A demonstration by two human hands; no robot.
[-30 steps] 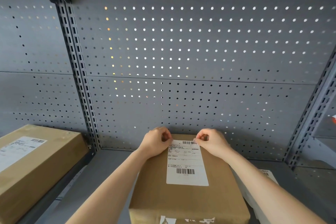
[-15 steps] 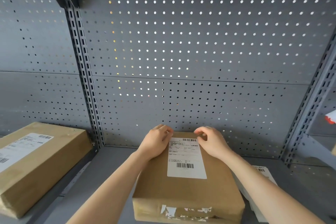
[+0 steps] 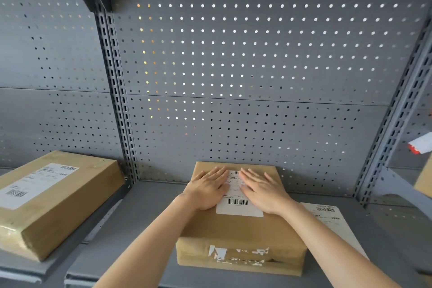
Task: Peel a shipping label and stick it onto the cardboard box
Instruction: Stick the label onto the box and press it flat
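A brown cardboard box [image 3: 243,234] lies flat on the grey metal shelf [image 3: 140,222], its far end near the pegboard back. A white shipping label [image 3: 237,206] with a barcode lies on the box's top. My left hand [image 3: 207,188] rests flat, fingers spread, over the label's left side. My right hand [image 3: 263,188] lies flat the same way over its right side. Both palms press down and hold nothing. The middle and lower strip of the label shows between the hands.
A second labelled cardboard box [image 3: 53,196] sits on the neighbouring shelf at the left. A white sheet with printed labels [image 3: 332,220] lies on the shelf just right of the box. A grey pegboard wall [image 3: 245,65] and slotted uprights [image 3: 119,100] close the back.
Both hands have opened from pinching the label's top corners and now lie flat on it. The view has shifted so the box appears further away.
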